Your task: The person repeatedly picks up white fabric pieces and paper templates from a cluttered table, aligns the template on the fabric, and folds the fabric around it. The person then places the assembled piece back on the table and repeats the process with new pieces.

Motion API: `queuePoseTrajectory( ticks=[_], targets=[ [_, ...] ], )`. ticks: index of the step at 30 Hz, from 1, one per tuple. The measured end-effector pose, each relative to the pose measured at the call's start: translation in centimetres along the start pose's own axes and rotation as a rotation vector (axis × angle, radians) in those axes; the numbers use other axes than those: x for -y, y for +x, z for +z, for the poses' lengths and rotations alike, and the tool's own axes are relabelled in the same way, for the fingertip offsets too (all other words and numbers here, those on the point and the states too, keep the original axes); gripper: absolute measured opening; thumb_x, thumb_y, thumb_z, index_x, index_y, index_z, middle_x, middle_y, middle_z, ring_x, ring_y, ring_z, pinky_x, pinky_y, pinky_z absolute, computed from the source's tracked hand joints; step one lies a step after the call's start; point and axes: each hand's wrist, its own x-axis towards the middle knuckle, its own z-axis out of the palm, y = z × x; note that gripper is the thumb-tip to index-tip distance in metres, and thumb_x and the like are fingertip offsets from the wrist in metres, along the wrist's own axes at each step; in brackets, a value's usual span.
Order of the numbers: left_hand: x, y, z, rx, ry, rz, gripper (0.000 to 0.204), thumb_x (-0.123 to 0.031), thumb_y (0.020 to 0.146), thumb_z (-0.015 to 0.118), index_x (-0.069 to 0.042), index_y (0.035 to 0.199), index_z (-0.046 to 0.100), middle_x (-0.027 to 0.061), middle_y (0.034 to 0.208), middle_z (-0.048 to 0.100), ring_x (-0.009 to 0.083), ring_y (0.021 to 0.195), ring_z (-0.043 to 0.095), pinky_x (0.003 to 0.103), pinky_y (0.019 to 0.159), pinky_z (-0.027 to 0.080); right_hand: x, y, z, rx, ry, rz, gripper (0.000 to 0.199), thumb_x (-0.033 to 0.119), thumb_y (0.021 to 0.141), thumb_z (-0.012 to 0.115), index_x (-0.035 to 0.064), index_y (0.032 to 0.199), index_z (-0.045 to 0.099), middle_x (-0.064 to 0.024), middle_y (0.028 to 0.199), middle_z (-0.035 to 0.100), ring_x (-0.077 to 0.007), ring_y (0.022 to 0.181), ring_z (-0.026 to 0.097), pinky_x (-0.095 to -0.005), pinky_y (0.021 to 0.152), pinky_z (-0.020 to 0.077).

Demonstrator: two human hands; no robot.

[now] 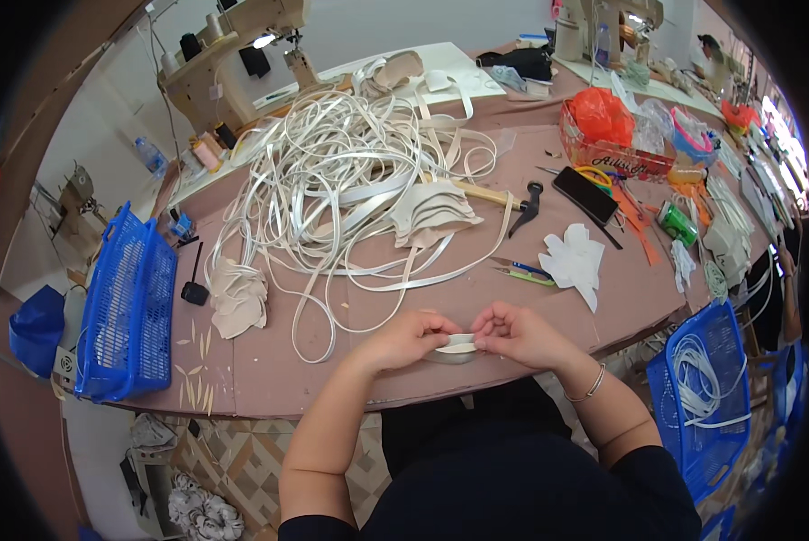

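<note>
Close to the table's front edge, a small cream curved piece of leather-like material (453, 356) is stretched between my hands. My left hand (409, 340) pinches its left end between thumb and fingertips. At the other end, my right hand (520, 337) pinches it the same way. The piece bows into a shallow loop with a gap in its middle. Beyond my hands lies a big tangle of white and cream strips (332, 180). A stack of cream cut pieces (433, 215) rests on the tangle's right side, and another stack (239, 298) sits at its lower left.
A hammer (521, 207), a black phone (586, 196), a green-handled cutter (523, 275) and white cut pieces (574, 263) lie to the right. Blue baskets stand left (129, 307) and right (706, 397). A box with red plastic (616, 149) and sewing machines (215, 81) are farther back.
</note>
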Motion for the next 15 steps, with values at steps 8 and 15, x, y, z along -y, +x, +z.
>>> queuePoseTrajectory(
  ticks=[8,15],
  targets=[
    [-0.28,-0.81,0.42,-0.033,-0.002,0.045,0.02,-0.007,0.082,0.051,-0.003,0.098,0.063,0.0087,0.086,0.059,0.0198,0.081,0.056,0.029,0.074,0.044,0.32,0.14,0.62,-0.048,-0.17,-0.041,0.017,0.0,0.077,0.06,-0.0018,0.092,0.053,-0.0032,0.074,0.056,-0.0073,0.068,0.055,-0.0202,0.06,0.0461],
    [0.05,-0.84,0.28,-0.033,-0.014,0.049,0.023,-0.004,0.081,0.049,-0.003,0.1,0.062,0.0093,0.087,0.059,0.0197,0.082,0.056,0.029,0.075,0.044,0.58,0.44,0.95,-0.107,-0.332,-0.058,0.017,0.004,0.074,0.061,-0.0016,0.089,0.054,-0.0062,0.071,0.06,-0.0103,0.062,0.057,-0.0237,0.058,0.0465]
  ],
)
